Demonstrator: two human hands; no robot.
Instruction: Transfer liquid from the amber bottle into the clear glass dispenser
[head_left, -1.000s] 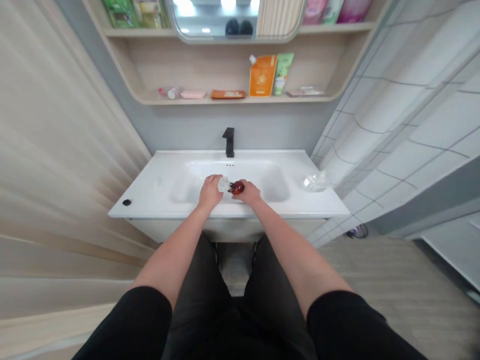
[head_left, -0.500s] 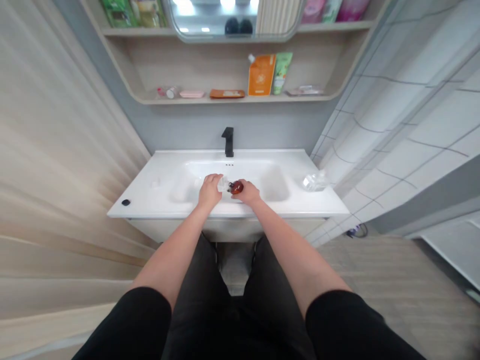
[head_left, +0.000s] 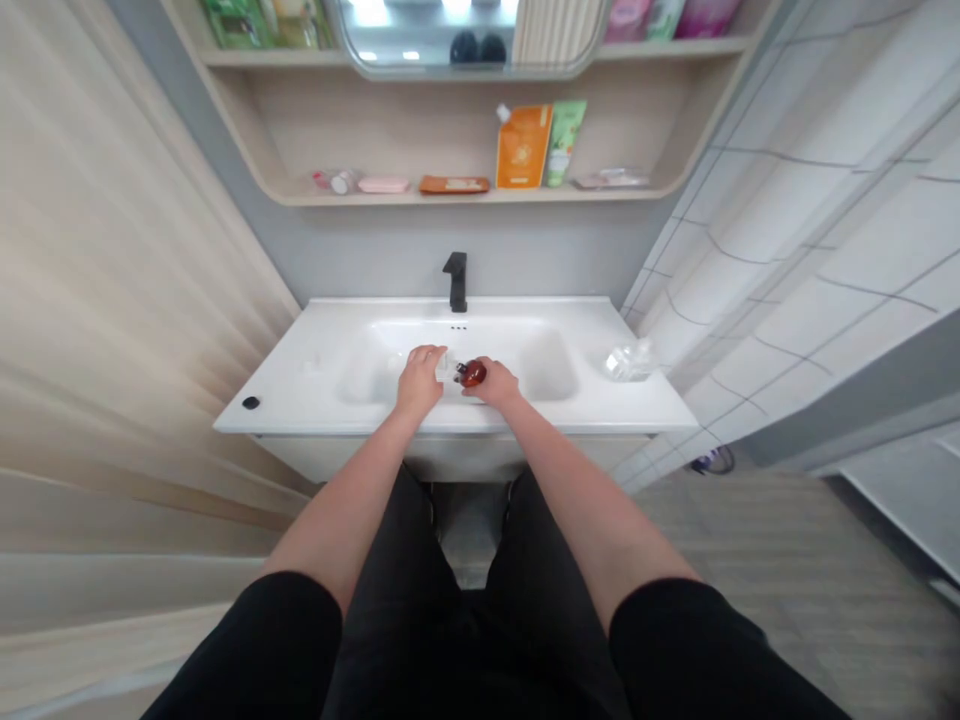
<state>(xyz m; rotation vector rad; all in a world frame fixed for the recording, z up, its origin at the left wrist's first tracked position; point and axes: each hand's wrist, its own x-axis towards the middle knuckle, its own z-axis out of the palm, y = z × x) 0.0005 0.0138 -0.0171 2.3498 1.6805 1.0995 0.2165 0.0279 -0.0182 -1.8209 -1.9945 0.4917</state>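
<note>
The white basin (head_left: 551, 368) is opening out on both sides of the left hand (head_left: 420, 385) and the right hand (head_left: 493, 382), gripping an amber glass bottle (head_left: 472, 374). The black faucet (head_left: 455, 282) is standing just beyond the grip, while a clear plastic item (head_left: 630, 362) is sitting well to its right.

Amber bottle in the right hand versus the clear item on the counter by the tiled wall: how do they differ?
The amber bottle is dark reddish-brown, while the clear item is see-through. The amber bottle is gripped in the right hand above the basin; the clear item sits on the white counter with no hand on it. The amber bottle also looks smaller than the clear item. Both have a glossy surface.
</note>
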